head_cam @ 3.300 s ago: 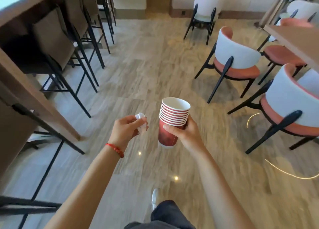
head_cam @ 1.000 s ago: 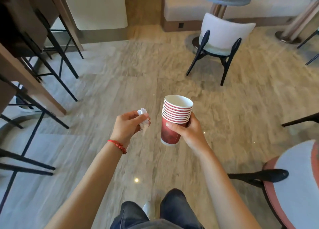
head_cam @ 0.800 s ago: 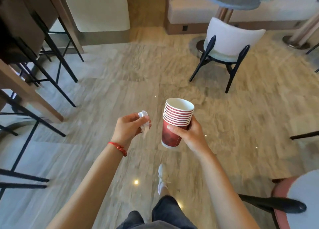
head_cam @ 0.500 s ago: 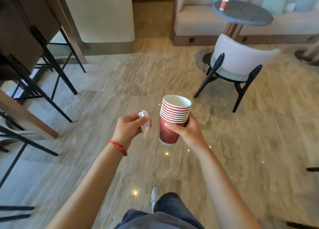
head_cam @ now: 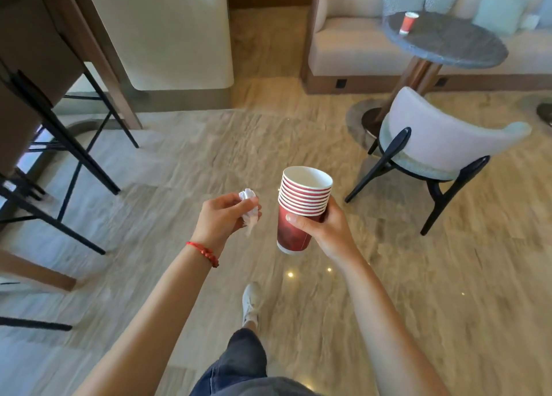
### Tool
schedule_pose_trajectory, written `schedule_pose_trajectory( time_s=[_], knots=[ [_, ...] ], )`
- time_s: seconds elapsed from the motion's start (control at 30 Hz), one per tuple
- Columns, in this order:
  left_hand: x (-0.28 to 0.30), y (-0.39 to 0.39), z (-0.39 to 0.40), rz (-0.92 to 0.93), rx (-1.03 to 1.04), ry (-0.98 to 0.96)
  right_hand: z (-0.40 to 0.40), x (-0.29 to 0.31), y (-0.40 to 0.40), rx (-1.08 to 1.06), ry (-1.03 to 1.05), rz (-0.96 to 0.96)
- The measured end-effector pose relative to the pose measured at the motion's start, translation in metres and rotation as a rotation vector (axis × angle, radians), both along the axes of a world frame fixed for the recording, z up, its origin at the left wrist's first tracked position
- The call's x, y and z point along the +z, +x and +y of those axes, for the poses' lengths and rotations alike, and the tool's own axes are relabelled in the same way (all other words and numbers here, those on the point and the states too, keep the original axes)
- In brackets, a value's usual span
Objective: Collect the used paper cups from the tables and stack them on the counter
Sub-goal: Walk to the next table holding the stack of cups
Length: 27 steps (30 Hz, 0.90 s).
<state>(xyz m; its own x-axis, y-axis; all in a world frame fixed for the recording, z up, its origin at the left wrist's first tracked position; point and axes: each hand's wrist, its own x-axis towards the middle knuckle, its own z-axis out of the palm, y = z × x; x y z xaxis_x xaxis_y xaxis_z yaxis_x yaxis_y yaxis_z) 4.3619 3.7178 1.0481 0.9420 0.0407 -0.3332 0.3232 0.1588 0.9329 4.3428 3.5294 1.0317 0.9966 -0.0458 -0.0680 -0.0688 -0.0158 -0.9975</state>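
My right hand (head_cam: 327, 230) grips a nested stack of several red paper cups (head_cam: 298, 209) with white rims, held upright at chest height. My left hand (head_cam: 222, 219) is closed around a crumpled white napkin (head_cam: 249, 206), just left of the stack. Far ahead on the right, one single red paper cup (head_cam: 408, 22) stands upright on a round dark grey table (head_cam: 448, 41), near its far left edge.
A white-backed chair (head_cam: 442, 147) with black legs stands in front of the round table. A beige sofa (head_cam: 352, 37) with cushions lies behind it. Black-legged bar stools (head_cam: 65, 144) and a wooden counter base line the left side. Open wood-look floor stretches ahead.
I have walked forward across the floor; the round table with the single cup and the white chair came into view and drew closer. Both hands kept their hold unchanged.
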Motion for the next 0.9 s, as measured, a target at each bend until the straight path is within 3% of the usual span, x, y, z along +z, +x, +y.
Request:
schedule_pose_trajectory(
  time_s=[0.33, 0.9],
  knots=[
    [0.017, 0.228, 0.003, -0.020, 0.001, 0.006, 0.001, 0.016, 0.223, -0.023, -0.020, -0.019],
    [0.001, 0.500, -0.044, 0.007, 0.111, 0.038, -0.051, 0.000, 0.526, 0.085, -0.014, -0.008]
  ],
)
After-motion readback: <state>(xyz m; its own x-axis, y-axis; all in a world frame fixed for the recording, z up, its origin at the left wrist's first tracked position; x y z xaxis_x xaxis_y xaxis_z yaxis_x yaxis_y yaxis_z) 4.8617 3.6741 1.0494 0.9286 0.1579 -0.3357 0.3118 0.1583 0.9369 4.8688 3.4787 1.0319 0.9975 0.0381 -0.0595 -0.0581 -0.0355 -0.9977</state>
